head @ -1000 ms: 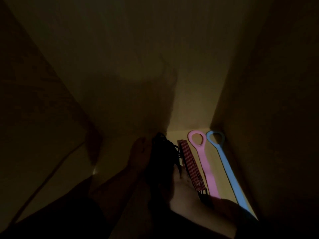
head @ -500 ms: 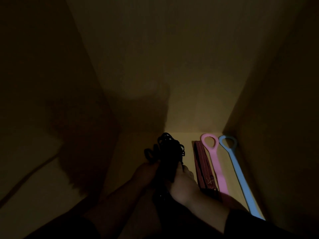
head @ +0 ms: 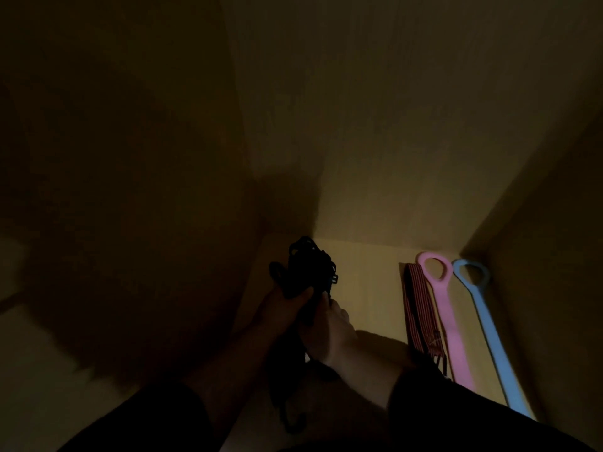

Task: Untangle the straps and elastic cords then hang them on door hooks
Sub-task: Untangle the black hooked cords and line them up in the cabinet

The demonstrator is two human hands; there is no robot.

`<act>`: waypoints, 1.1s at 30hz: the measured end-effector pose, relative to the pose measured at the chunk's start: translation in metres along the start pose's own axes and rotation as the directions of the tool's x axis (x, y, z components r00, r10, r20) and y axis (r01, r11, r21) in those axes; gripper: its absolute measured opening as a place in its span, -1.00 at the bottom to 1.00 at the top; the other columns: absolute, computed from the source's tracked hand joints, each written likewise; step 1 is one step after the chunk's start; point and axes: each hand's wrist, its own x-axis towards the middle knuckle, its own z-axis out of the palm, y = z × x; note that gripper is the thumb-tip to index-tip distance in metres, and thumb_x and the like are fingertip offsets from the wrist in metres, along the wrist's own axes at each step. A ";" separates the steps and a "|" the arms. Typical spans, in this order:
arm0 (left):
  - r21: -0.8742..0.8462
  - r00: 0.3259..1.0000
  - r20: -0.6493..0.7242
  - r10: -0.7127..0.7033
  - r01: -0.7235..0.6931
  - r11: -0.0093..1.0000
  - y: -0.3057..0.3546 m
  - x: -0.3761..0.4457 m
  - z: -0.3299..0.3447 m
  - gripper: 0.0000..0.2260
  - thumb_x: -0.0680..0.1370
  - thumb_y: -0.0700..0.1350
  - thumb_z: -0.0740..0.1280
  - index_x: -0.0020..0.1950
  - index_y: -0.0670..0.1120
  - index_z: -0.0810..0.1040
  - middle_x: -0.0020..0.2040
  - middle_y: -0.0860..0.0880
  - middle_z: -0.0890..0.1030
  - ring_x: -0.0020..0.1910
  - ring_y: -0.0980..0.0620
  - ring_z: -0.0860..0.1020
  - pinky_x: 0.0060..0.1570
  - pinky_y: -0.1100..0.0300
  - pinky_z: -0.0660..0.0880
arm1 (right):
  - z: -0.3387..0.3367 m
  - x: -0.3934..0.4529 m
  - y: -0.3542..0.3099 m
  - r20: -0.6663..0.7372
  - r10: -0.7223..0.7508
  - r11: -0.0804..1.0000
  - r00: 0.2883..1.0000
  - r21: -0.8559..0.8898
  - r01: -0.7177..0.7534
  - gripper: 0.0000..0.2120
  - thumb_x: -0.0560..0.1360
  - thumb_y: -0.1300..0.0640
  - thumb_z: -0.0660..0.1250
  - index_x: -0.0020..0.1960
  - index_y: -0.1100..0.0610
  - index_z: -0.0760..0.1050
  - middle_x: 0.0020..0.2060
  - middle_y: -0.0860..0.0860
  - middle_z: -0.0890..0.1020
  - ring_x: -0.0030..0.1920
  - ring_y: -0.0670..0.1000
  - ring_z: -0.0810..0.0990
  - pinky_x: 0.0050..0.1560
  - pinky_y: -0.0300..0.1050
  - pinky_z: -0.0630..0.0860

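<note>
We are observing both hands working on a black tangled bundle (head: 308,272) of cords, which we are taking as our landmark; the light is very poor and fine detail is lost. The left hand (head: 282,305) is grasping the bundle from below and to its left, fingers curled round it. The right hand (head: 328,331), just below and right of the bundle, is also appearing to clench around the strands hanging down, though we cannot tell how its fingers are lying. A dark hooked end (head: 293,422) is dangling well below the bundle. To the bundle's right, lying on the pale shelf (head: 368,288), we are noting a red striped strap (head: 419,311), a pink loop strap (head: 447,314) beside it, and a blue loop strap (head: 489,327) farthest right; these three are lying straight and apart from one another. We are judging the task as early: the bundle is not yet untangled, no door hooks are visible, and nothing is hanging.
</note>
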 end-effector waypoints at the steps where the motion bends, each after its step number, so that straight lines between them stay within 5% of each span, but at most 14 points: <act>1: 0.019 1.000 -0.001 -0.002 0.002 1.000 0.001 0.001 -0.001 -0.60 0.53 0.11 0.36 0.31 -0.05 0.52 0.21 -0.04 0.60 0.21 -0.06 0.56 0.24 0.00 0.47 | -0.001 0.000 0.001 0.004 -0.006 1.000 1.000 0.007 0.006 -0.23 0.53 -0.22 0.09 0.60 0.08 -0.08 0.49 0.15 0.25 0.44 0.23 0.26 0.38 0.10 0.27; 5: 0.164 0.996 -0.079 0.042 -0.029 0.986 -0.001 0.005 -0.001 -0.41 0.45 0.31 0.32 0.36 -0.01 0.46 0.22 -0.02 0.59 0.19 -0.07 0.57 0.19 -0.04 0.51 | -0.015 -0.003 0.008 -0.007 0.003 0.998 1.000 0.067 -0.003 -0.10 0.36 -0.41 0.06 0.56 0.05 0.06 0.37 0.10 0.40 0.33 0.18 0.39 0.33 0.14 0.36; 7: 0.340 0.977 -0.191 0.093 -0.023 0.940 0.001 0.007 -0.001 -0.30 0.40 0.38 0.24 0.39 -0.04 0.41 0.21 -0.04 0.58 0.13 -0.11 0.57 0.11 -0.04 0.53 | -0.028 -0.013 0.013 -0.059 -0.023 0.995 0.998 0.100 0.029 -0.20 0.37 -0.37 0.12 0.46 0.07 0.21 0.25 0.08 0.48 0.24 0.17 0.45 0.22 0.10 0.44; 10: 0.479 0.918 -0.269 0.292 -0.136 0.867 0.027 -0.002 0.008 -0.48 0.40 0.26 0.16 0.16 -0.06 0.52 0.06 -0.08 0.59 0.04 -0.13 0.57 0.04 -0.09 0.53 | -0.046 -0.031 0.026 -0.129 -0.090 0.983 0.988 0.150 0.109 -0.48 0.49 -0.17 0.23 0.36 0.06 0.38 0.17 0.05 0.55 0.18 0.13 0.52 0.14 0.00 0.49; 13: 0.531 0.888 -0.091 0.451 -0.339 0.777 0.059 -0.028 0.034 -0.81 0.55 -0.05 0.25 -0.01 -0.13 0.58 -0.08 -0.07 0.59 -0.05 -0.05 0.54 0.06 0.05 0.43 | -0.067 -0.053 0.044 -0.247 -0.080 0.963 0.966 0.231 0.139 -0.57 0.56 -0.03 0.25 0.38 0.09 0.44 0.26 0.01 0.56 0.25 0.06 0.53 0.19 -0.11 0.48; 16: 0.375 0.873 0.185 0.451 -0.487 0.788 0.070 -0.051 0.074 -0.92 0.55 -0.24 0.29 -0.09 -0.16 0.58 -0.18 -0.02 0.57 -0.16 0.08 0.52 -0.13 0.27 0.40 | -0.090 -0.074 0.078 -0.395 -0.005 0.981 0.919 0.177 0.082 -0.73 0.58 0.00 0.24 0.19 0.08 0.56 0.10 0.01 0.64 0.09 0.05 0.59 -0.05 -0.19 0.41; 18: 0.367 0.872 0.305 0.382 -0.478 0.798 0.067 -0.062 0.103 -0.90 0.54 -0.21 0.31 -0.10 -0.09 0.61 -0.23 0.04 0.56 -0.25 0.16 0.50 -0.28 0.45 0.36 | -0.103 -0.088 0.107 -0.467 0.097 0.993 0.879 0.110 -0.051 -0.75 0.54 -0.05 0.22 0.01 0.10 0.55 -0.04 0.10 0.63 -0.01 0.17 0.59 -0.13 -0.11 0.43; 21: 0.299 0.880 0.425 0.212 -0.358 0.885 0.062 -0.075 0.142 -0.88 0.55 -0.22 0.27 -0.11 -0.13 0.60 -0.24 -0.04 0.60 -0.37 0.16 0.48 -0.37 0.38 0.42 | -0.120 -0.113 0.151 -0.507 0.205 0.965 0.837 -0.038 -0.259 -0.70 0.59 -0.06 0.15 -0.10 0.14 0.48 -0.07 0.17 0.60 0.03 0.27 0.56 0.01 0.04 0.49; 26: 0.365 0.877 0.474 0.076 -0.274 0.890 0.055 -0.082 0.173 -0.89 0.58 -0.18 0.25 -0.03 -0.12 0.57 -0.19 -0.01 0.57 -0.31 0.12 0.52 -0.46 0.42 0.39 | -0.126 -0.153 0.196 -0.464 0.391 0.919 0.795 0.159 -0.360 -0.71 0.56 -0.08 0.22 0.14 0.10 0.47 0.00 0.05 0.54 -0.08 0.04 0.57 -0.08 -0.07 0.52; 30: 0.442 0.901 0.425 -0.088 -0.121 0.889 0.051 -0.081 0.179 -0.84 0.62 -0.15 0.24 0.15 -0.17 0.52 -0.16 -0.03 0.56 -0.32 0.10 0.50 -0.47 0.36 0.41 | -0.109 -0.160 0.202 -0.397 0.416 0.900 0.818 0.049 -0.434 -0.60 0.52 -0.08 0.33 0.26 0.11 0.41 0.12 0.06 0.52 0.08 0.07 0.55 0.07 -0.02 0.56; 33: 0.485 0.869 0.479 -0.123 -0.145 0.862 0.041 -0.082 0.178 -0.85 0.61 -0.13 0.26 0.12 -0.15 0.53 -0.17 -0.02 0.57 -0.31 0.12 0.51 -0.46 0.38 0.42 | -0.101 -0.164 0.200 -0.357 0.437 0.867 0.826 -0.078 -0.492 -0.57 0.53 -0.01 0.34 0.31 0.14 0.35 0.20 0.11 0.51 0.18 0.11 0.51 0.13 -0.04 0.54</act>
